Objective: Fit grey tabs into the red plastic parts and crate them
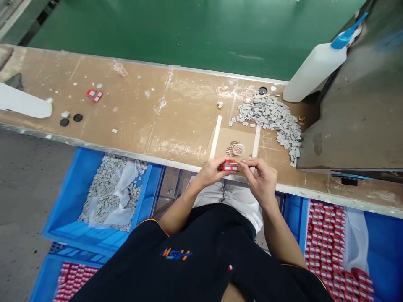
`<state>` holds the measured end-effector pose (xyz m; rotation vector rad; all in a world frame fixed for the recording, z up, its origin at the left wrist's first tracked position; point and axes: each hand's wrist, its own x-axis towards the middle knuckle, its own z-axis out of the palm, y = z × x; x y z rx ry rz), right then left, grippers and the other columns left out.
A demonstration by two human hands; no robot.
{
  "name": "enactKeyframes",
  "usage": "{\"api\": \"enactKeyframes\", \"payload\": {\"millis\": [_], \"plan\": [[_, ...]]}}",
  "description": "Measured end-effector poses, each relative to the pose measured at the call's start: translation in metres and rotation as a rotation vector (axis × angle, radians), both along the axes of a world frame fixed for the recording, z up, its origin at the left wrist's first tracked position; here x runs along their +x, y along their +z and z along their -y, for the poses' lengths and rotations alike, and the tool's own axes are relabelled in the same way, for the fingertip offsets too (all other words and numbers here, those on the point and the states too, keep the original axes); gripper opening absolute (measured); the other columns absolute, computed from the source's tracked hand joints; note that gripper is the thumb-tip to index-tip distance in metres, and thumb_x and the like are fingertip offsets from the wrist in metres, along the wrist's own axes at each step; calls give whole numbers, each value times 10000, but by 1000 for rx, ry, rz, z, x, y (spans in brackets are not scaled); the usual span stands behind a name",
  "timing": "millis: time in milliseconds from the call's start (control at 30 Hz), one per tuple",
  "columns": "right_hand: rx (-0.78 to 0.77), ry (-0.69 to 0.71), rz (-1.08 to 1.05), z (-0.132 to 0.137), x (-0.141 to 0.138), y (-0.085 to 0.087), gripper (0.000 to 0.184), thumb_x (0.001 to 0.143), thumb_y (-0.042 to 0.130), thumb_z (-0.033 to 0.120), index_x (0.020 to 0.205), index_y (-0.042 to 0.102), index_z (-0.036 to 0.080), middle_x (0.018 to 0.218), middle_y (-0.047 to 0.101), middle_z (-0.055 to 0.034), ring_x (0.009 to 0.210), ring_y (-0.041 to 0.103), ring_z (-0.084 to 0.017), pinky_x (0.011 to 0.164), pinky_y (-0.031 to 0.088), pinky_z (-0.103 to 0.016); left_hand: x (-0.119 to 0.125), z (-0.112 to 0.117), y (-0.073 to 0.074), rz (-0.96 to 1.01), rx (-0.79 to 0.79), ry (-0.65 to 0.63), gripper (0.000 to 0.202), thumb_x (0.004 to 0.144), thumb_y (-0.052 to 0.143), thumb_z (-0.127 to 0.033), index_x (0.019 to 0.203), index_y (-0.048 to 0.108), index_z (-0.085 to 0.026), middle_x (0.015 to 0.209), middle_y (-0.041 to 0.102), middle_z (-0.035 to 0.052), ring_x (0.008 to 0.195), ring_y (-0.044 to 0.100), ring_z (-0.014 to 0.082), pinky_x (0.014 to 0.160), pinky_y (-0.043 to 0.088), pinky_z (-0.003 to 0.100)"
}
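Three crates: blue plastic crates (pixel 59 228) sit on either side of the black shorts (pixel 201 247), with grey tiles (pixel 103 197) in the left one and small red pieces (pixel 325 239) in the right one and the lower-left one.

Left hand (pixel 211 173): mostly closed, thumb and fingers pinching the left end of the red block.

Right hand (pixel 258 178): half curled, fingertips pinched at the block's right end. Can't really tell if there's a thin tan strip in there too.

Red block (pixel 228 166): held between both hands just over the bench edge, long axis running about level from left to right, white-marked face turned up.

Risk: it's tiny and only held by the fingertips, so one slip could send it into the crates, where it'd get lost among the red pieces.

Cardboard sheet (pixel 231 140): right ahead of the hands, between two white strips, with a small clear cup (pixel 238 149) on it.

Further out: a heap of grey tiles (pixel 270 119) on the bench (pixel 176 100), plus a white glue bottle (pixel 316 71) with a blue nozzle.
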<state>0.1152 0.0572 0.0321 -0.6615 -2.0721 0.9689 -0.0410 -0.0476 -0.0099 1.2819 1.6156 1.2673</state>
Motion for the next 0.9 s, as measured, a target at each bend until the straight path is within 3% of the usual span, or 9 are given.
{"api": "enactKeyframes", "payload": {"millis": [133,267,467,700,800,900], "plan": [[27,-12,18,-1,-2,2,79,922,667,245,846,687,234,775,767,-9,683,723,-166,639,577,-278,1,0,1,-18,15,-9,336,891,717,-295,1200,686,-165,1131,777,90,997,738,217,882,561,287],[-78,-23,31,-3,0,2,108,910,682,309,836,696,232,771,766,-16,690,722,-175,639,572,-288,1,0,3,-40,9,-6,345,895,715,-318,1205,683,-172,1123,774,88,985,736,213,870,564,286],[-186,-223,-81,-21,1,-3,181,895,698,396,871,694,217,833,766,-41,770,725,-199,719,579,-340,1,3,-1,42,6,34,353,895,699,-343,1202,661,-173,1081,756,81,920,721,191,829,563,277],[-27,-83,93,-34,-17,-16,227,933,615,417,794,655,241,840,729,-52,759,673,-200,647,557,-333,2,6,-2,243,-24,25,384,878,689,-350,1212,586,-191,1008,723,48,800,689,150,720,550,246],[0,-16,126,-36,-18,-15,207,942,600,429,897,660,236,906,719,-61,784,661,-203,686,555,-338,0,6,-2,245,-42,20,301,875,692,-334,1129,626,-186,952,715,31,810,683,150,732,543,245],[44,-2,114,-54,-20,-7,190,978,529,372,963,663,238,950,713,-72,884,665,-228,779,544,-366,-2,5,-2,318,-29,14,312,867,711,-348,1118,641,-175,975,718,45,826,687,150,749,548,249]]}}
